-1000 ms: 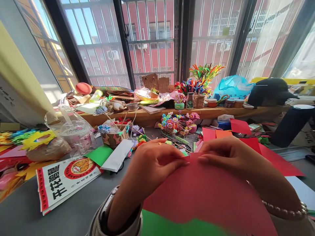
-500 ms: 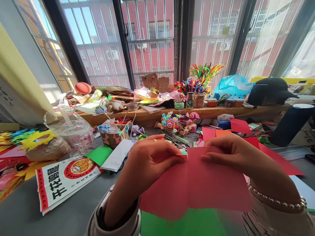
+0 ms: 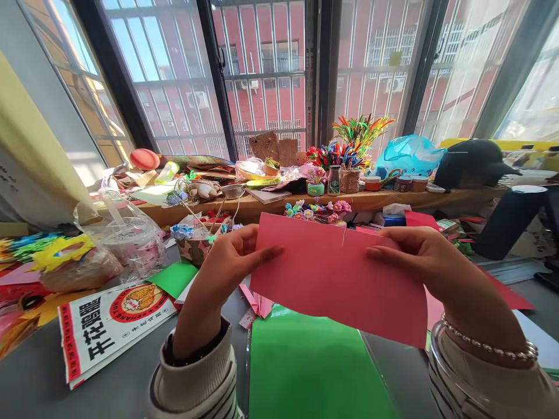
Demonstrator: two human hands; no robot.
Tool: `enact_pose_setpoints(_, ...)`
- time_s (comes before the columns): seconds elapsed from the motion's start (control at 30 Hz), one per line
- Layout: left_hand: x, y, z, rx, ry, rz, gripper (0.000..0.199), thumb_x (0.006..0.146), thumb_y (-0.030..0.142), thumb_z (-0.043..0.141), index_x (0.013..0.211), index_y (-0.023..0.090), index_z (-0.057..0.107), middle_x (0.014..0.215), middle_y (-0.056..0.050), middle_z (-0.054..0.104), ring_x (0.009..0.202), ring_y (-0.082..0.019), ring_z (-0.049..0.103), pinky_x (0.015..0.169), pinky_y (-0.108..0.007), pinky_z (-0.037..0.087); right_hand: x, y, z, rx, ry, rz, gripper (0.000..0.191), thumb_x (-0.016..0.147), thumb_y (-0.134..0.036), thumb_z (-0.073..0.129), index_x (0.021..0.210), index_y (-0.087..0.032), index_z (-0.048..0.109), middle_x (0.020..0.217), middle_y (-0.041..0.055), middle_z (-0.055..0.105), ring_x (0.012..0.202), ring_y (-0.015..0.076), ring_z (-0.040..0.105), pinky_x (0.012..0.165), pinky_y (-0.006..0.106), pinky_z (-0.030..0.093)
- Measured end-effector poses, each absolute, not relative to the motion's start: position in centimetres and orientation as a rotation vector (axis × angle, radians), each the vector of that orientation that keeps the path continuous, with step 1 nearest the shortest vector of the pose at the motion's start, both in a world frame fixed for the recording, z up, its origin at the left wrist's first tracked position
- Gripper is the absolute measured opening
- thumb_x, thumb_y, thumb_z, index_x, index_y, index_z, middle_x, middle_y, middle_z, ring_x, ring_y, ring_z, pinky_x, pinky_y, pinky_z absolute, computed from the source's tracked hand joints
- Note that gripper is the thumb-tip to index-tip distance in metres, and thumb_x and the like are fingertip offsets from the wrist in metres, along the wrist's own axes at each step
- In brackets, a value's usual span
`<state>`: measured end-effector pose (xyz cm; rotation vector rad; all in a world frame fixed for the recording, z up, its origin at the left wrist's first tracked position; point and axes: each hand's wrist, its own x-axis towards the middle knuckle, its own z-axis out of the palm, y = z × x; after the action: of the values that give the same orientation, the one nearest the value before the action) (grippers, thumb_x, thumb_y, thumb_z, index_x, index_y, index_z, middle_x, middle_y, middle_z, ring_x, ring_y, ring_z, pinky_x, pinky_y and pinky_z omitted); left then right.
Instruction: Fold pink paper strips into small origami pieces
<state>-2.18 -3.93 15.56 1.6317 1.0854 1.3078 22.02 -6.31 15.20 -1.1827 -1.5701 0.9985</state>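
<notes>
A sheet of red paper [image 3: 323, 273] is stretched between my two hands, held up above the table. My left hand [image 3: 236, 256] pinches its left side, thumb in front and fingers behind. On the other side my right hand [image 3: 410, 250] grips it the same way near the upper right. A short tear runs down from the paper's top edge, nearer my right hand. Below lies a green sheet [image 3: 305, 366] flat on the grey table [image 3: 201, 372]. Folded pink paper [image 3: 258, 304] rests just past the green sheet's far left corner.
To the left lie a printed paper bag [image 3: 117, 326] and a bagged plastic cup [image 3: 131, 238]. A dark bottle [image 3: 509, 224] stands at the right. Along the windowsill sit colourful pipe cleaners [image 3: 360, 139], a blue plastic bag [image 3: 410, 154] and a black cap [image 3: 474, 163].
My left hand has moved left, away from the paper's middle to its left side. The red paper is now spread wider and lifted, showing the tear and more of the green sheet.
</notes>
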Motion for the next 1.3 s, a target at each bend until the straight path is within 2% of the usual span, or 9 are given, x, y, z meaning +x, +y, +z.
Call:
enact_pose_setpoints(0.1,-1.7,-3.8,15.4,1.516,1.086,1.466,0.027,0.051,0.033,0.068,0.07,0.014,0.065,0.064,-0.004,0.067,0.058,-0.018,0.06,0.049,-0.024,0.048,21.9,-6.0,15.0,-1.043,-1.433,0.955,0.02,0.06,-0.034,0.065,0.077,-0.024,0.061,0.067,-0.0016,0.06,0.054,0.011,0.056,0.039,0.017,0.041)
enact_pose_setpoints(0.17,-1.3,-3.8,15.4,1.438,1.066,1.644,0.023,0.052,0.029,0.068,0.07,0.015,0.065,0.063,-0.002,0.067,0.057,-0.016,0.059,0.049,-0.022,0.047,21.9,-5.7,14.9,-0.914,-1.353,0.959,0.031,0.063,-0.034,0.063,0.093,-0.027,0.057,0.085,0.0005,0.062,0.068,0.0146,0.059,0.05,0.021,0.048)
enact_pose_setpoints(0.23,-1.0,-3.7,15.4,1.385,1.03,1.771,0.021,0.053,0.027,0.067,0.071,0.016,0.065,0.063,-0.001,0.067,0.058,-0.014,0.059,0.05,-0.021,0.047,22.0,-5.2,14.6,-0.823,-1.318,1.0,0.034,0.066,-0.036,0.06,0.098,-0.027,0.055,0.094,0.0023,0.061,0.074,0.0171,0.059,0.056,0.025,0.05)
enact_pose_setpoints(0.33,-0.8,-3.7,15.4,1.376,1.003,1.8,0.022,0.054,0.028,0.067,0.072,0.015,0.064,0.064,-0.001,0.066,0.058,-0.015,0.059,0.05,-0.021,0.047,21.9,-4.4,14.0,-0.807,-1.222,1.019,0.026,0.068,-0.038,0.058,0.091,-0.025,0.059,0.081,0.002,0.065,0.068,0.0176,0.06,0.054,0.027,0.051)
enact_pose_setpoints(0.43,-0.6,-3.7,15.3,1.46,1.042,1.636,0.027,0.05,0.03,0.069,0.071,0.014,0.065,0.066,-0.003,0.067,0.059,-0.017,0.06,0.05,-0.023,0.048,21.7,-4.0,13.6,-0.844,-1.095,0.95,0.016,0.063,-0.033,0.063,0.077,-0.025,0.064,0.068,-0.0014,0.065,0.059,0.0149,0.06,0.049,0.024,0.05)
enact_pose_setpoints(0.53,-0.4,-3.5,15.1,1.533,1.105,1.507,0.025,0.045,0.028,0.071,0.066,0.014,0.066,0.066,-0.003,0.068,0.062,-0.018,0.061,0.052,-0.024,0.049,21.4,-3.9,13.7,-0.858,-1.031,0.909,0.015,0.059,-0.032,0.066,0.072,-0.025,0.065,0.063,-0.0027,0.064,0.053,0.0129,0.058,0.046,0.022,0.049)
enact_pose_setpoints(0.7,0.0,-3.3,14.8,1.467,1.12,1.605,0.016,0.048,0.026,0.07,0.059,0.014,0.067,0.057,-0.002,0.067,0.054,-0.016,0.06,0.05,-0.024,0.048,21.2,-4.1,14.0,-0.882,-0.965,0.872,0.013,0.059,-0.034,0.066,0.063,-0.022,0.064,0.054,-0.003,0.06,0.045,0.0081,0.053,0.039,0.018,0.044)
enact_pose_setpoints(0.97,0.9,-3.3,14.6,1.445,1.066,1.795,0.008,0.053,0.023,0.067,0.057,0.017,0.067,0.053,0.001,0.065,0.054,-0.015,0.06,0.049,-0.022,0.048,21.5,-4.0,13.9,-0.888,-0.956,0.882,0.014,0.06,-0.035,0.065,0.067,-0.023,0.064,0.058,-0.0019,0.062,0.047,0.0112,0.056,0.041,0.022,0.047)
enact_pose_setpoints(1.3,1.3,-2.8,13.4,1.504,1.08,2.059,0.01,0.056,0.024,0.067,0.064,0.018,0.068,0.054,0.006,0.062,0.057,-0.011,0.055,0.052,-0.019,0.044,21.3,-3.7,13.7,-0.844,-0.895,0.948,0.01,0.061,-0.034,0.064,0.068,-0.026,0.065,0.06,-0.0023,0.064,0.047,0.0103,0.057,0.041,0.019,0.047)
